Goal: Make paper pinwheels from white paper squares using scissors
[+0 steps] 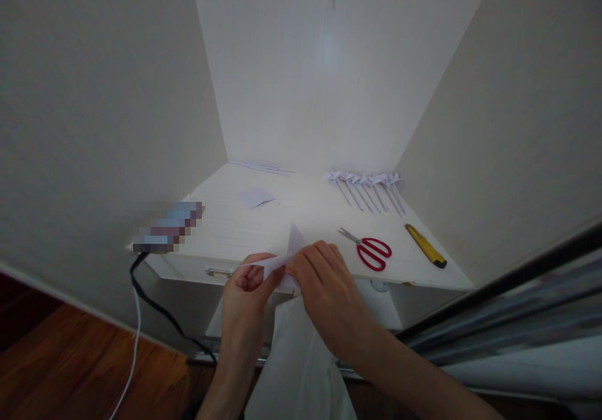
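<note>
Left hand (248,294) and right hand (327,282) pinch folded white paper (295,239), left of red-handled scissors (360,241). Possible tear; cause: uneven pull.

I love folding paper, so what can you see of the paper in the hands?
The paper is white and looks thin, with flaps. One pointed flap sticks out toward the wall. The left hand and right hand both hold it, near the front edge of the white tabletop. Fingers hide its middle, so I can't tell its whole shape.
</note>
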Tool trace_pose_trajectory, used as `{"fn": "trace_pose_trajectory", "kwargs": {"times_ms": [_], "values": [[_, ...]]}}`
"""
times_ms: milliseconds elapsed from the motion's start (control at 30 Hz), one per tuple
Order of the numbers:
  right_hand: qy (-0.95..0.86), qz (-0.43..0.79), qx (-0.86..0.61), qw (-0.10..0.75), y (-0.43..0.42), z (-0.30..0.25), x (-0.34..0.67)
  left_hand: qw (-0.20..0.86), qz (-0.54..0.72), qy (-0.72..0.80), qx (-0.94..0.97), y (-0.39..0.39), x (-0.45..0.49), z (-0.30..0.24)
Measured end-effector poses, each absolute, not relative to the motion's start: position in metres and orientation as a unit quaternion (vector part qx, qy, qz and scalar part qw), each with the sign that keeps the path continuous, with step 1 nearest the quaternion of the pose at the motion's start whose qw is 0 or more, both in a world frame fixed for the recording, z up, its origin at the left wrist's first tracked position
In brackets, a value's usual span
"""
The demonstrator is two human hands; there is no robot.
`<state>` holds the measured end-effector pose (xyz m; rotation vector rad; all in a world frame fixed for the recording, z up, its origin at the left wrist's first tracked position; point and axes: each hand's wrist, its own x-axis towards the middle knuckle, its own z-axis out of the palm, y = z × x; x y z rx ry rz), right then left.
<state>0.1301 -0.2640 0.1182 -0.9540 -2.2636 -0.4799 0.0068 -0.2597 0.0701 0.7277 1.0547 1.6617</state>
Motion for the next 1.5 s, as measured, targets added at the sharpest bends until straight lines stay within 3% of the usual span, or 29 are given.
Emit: {"fn": "trace_pose_trajectory", "kwargs": {"times_ms": [1500], "values": [[-0.873,-0.238,-0.350,0.241,-0.292,0.122,0.123,0.476,0.713,0.430,0.285,-0.290,0.003,0.073]]}}
